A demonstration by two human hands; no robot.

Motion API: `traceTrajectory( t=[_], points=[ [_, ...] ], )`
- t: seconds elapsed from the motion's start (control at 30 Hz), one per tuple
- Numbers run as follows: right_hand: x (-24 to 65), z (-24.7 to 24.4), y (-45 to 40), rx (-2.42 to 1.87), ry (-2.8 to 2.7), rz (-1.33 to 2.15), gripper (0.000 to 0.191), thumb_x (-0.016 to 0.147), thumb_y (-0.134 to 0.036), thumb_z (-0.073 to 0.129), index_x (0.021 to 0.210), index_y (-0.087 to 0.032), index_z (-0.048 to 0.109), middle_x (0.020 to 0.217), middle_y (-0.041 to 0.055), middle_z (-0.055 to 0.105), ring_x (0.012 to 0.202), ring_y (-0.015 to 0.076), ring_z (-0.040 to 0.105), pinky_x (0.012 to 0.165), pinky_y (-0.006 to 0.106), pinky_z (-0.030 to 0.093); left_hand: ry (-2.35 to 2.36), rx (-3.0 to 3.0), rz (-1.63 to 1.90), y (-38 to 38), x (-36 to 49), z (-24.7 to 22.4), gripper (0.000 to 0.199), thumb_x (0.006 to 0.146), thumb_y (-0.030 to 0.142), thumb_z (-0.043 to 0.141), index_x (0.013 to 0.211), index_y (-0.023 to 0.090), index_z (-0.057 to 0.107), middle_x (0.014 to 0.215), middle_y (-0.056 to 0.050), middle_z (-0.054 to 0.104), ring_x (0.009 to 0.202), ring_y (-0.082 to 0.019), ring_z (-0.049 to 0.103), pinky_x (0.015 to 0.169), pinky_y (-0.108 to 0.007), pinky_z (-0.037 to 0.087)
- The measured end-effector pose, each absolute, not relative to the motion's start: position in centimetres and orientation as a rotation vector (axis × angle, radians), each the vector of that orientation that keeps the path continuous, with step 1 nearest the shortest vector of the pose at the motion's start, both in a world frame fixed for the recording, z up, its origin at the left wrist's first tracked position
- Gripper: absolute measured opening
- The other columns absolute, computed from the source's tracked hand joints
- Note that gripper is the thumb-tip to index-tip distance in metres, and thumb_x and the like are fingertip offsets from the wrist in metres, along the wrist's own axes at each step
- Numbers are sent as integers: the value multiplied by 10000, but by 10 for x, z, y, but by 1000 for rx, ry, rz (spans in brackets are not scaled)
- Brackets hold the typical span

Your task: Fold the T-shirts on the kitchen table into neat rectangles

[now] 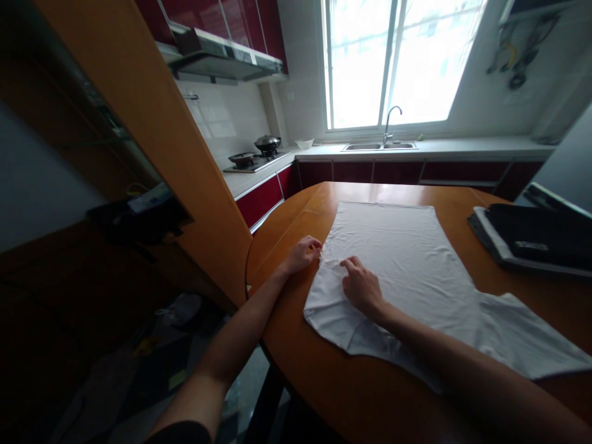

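A white T-shirt (pixel 402 253) lies spread on the wooden table (pixel 287 209), its hem toward the window. One sleeve reaches out to the right, and the left part near the other sleeve is wrinkled. At the shirt's left edge my left hand (pixel 305 254) is closed, pinching the cloth between thumb and fingers. My right hand (pixel 363 287) rests over the shirt just to the right of it, its fingers bent and closed on a small fold of fabric. The right forearm covers part of the shirt's near side.
A stack of folded dark clothes (pixel 541 237) sits at the table's right. Beyond are a counter with a sink (pixel 382 147), a stove (pixel 259 161) with a wok (pixel 267 143) and a pan (pixel 241 159). A wooden partition (pixel 185 154) stands close on the left.
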State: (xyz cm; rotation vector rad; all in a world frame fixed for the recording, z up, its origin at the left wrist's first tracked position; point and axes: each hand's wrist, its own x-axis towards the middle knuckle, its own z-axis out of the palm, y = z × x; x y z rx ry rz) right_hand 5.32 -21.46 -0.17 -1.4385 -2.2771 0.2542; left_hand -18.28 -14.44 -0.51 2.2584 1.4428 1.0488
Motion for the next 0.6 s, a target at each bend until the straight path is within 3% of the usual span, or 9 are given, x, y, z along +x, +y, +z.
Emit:
traceTrajectory(
  t=[0.17, 0.3, 0.47, 0.6],
  points=[
    [53, -5, -212, -1336, -2304, 139, 323, 864, -87, 496, 1122, -210, 647, 1210, 116, 643, 1059, 256, 584, 820, 333, 463, 1387, 2222, 1024, -151, -182, -1, 165, 843, 317, 676, 923, 172, 678, 889, -45, 646, 825, -175, 595, 786, -297, 491],
    [51, -10, -210, -1258, -2334, 124, 323, 889, -117, 500, 1168, -184, 649, 1319, 129, 612, 1187, 282, 511, 949, 390, 441, 1380, 2307, 792, -150, -183, -7, 335, 738, 388, 804, 982, 180, 707, 829, -19, 616, 763, -161, 580, 762, -292, 484],
    [54, -3, -202, -1243, -2291, 277, 376, 887, -101, 490, 1219, -176, 649, 1309, 128, 627, 1205, 262, 524, 985, 374, 437, 1476, 2278, 967, -154, -179, -1, 197, 902, 320, 617, 974, 159, 704, 886, -59, 647, 811, -177, 612, 783, -302, 500],
    [57, 11, -180, -1263, -2261, 320, 366, 897, -128, 505, 1230, -157, 655, 1246, 133, 660, 1159, 263, 565, 983, 364, 440, 1462, 2310, 1011, -185, -167, 17, 208, 956, 244, 526, 1010, 172, 713, 1002, -84, 688, 923, -195, 647, 860, -313, 512]
  ],
)
